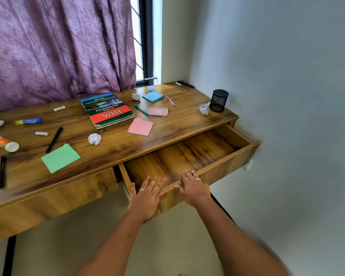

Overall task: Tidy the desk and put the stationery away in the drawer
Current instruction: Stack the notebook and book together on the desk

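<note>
Presently: our left hand (pixel 147 196) lies flat, right hand (pixel 193 188) fingers curled over the wide wooden drawer (pixel 217 172) front; overpulling risks dropping it.

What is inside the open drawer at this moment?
Only bare wood shows inside the drawer. The left hand and right hand rest on its front edge, hiding a small strip of the bottom.

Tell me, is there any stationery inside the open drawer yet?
No, the open drawer shows only its bare wooden floor, while the pens and sticky notes lie up on the desk.
</note>
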`<state>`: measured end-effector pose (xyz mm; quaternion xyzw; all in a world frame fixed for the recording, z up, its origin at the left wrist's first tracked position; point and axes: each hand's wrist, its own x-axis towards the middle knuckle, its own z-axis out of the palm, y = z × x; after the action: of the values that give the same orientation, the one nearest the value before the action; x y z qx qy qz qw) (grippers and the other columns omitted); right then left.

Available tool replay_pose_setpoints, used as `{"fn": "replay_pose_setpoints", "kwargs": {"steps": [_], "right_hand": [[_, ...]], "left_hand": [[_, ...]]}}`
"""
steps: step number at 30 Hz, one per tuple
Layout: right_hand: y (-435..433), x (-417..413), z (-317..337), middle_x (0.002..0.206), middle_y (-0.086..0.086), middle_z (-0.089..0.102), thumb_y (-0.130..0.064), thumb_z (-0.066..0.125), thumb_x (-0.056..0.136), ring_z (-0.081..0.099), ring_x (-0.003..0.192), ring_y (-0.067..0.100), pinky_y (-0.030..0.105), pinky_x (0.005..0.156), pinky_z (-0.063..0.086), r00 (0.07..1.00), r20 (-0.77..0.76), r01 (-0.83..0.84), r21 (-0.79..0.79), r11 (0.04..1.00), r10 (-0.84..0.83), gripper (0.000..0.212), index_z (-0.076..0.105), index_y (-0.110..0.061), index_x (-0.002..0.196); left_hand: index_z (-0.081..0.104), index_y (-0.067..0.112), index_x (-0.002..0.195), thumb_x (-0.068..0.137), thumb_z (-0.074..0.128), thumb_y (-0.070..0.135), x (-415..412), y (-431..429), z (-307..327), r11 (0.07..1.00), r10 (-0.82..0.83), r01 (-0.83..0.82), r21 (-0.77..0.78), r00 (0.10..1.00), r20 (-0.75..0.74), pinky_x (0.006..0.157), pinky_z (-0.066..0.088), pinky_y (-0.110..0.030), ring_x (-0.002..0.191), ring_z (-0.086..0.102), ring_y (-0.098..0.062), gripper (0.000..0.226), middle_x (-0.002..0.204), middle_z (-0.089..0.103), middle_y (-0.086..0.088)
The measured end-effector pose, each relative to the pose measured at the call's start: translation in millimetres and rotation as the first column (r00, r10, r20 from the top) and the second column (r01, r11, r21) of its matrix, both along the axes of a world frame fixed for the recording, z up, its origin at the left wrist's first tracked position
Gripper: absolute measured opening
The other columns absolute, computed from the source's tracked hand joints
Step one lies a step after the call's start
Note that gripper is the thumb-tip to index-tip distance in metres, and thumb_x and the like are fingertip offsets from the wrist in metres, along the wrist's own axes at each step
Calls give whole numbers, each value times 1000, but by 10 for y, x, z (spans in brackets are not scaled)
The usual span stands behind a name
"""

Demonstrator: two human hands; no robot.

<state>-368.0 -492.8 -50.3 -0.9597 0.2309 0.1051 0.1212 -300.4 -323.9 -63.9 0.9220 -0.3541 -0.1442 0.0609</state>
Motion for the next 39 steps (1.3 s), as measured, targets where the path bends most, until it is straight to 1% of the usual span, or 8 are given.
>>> {"fn": "replay_pose_setpoints", "kwargs": {"steps": [7, 14, 21, 27, 30, 33, 37, 39], "right_hand": [[38, -345, 107, 159, -1, 19, -57, 34, 95, 10, 148, 22, 51, 110, 30, 992, -122, 15, -51, 999, -21, 66, 24, -21, 150], [79, -537, 157, 143, 8, 46, -63, 40, 90, 47, 128, 25, 44, 94, 44, 981, -183, 45, -119, 992, -67, 58, 52, -20, 126], [103, -716, 180, 135, 8, 52, -63, 41, 90, 54, 118, 24, 40, 88, 48, 984, -172, 26, -165, 986, -55, 56, 56, -19, 120], [98, -745, 275, 99, 1, 64, -67, 44, 86, 62, 92, 19, 33, 78, 51, 978, -205, 16, -140, 990, -45, 56, 62, -17, 104], [107, -709, 344, 92, 1, 60, -62, 45, 89, 63, 93, 20, 33, 81, 52, 976, -215, -7, -157, 988, -27, 53, 62, -14, 102], [140, -611, 425, 102, 3, 61, -55, 49, 91, 61, 102, 22, 36, 89, 49, 966, -259, -39, -187, 982, -11, 47, 61, -13, 108], [133, -405, 452, 101, 2, 63, -40, 51, 94, 60, 95, 19, 35, 88, 47, 958, -280, -122, -195, 973, 64, 28, 62, -16, 102], [76, -264, 387, 91, -1, 63, -36, 54, 92, 59, 83, 15, 30, 77, 49, 975, -194, -121, -68, 990, 106, 18, 61, -19, 91]], "left_hand": [[-7, 43, 148, 100, 10, 49, -403, 31, 15, 998, -59, 60, 26, 997, -47, 116, -6, -56, 148, -5, -19, 51, 160, 2, 8], [-5, 41, 149, 100, 12, 48, -674, 53, -2, 995, -94, 96, 17, 992, -86, 114, -10, -59, 148, -6, -21, 52, 161, 3, 7], [-8, 41, 148, 101, 19, 44, -840, 90, -6, 991, -129, 130, 8, 988, -84, 112, -13, -59, 147, -10, -21, 54, 161, 0, 7], [-8, 40, 149, 101, 22, 44, -930, 92, -15, 990, -140, 141, 6, 986, -88, 112, -13, -60, 147, -11, -21, 56, 161, -1, 6], [-8, 39, 149, 101, 21, 45, -929, 80, -20, 988, -150, 153, 17, 983, -104, 112, -14, -60, 147, -12, -21, 56, 161, -2, 7], [-4, 40, 149, 101, 17, 47, -857, 64, 8, 987, -158, 163, 10, 968, -194, 110, -20, -58, 146, -15, -19, 53, 160, -3, 8], [18, 43, 147, 102, 26, 40, -711, 12, -55, 963, -76, 0, -270, 959, -273, 116, -11, -53, 148, -1, -15, 46, 158, 15, 11], [33, 51, 136, 101, 38, 25, -577, -55, -70, 800, 8, -272, -535, 896, -444, 119, 13, -47, 143, 25, -17, 44, 146, 41, 10]]}}
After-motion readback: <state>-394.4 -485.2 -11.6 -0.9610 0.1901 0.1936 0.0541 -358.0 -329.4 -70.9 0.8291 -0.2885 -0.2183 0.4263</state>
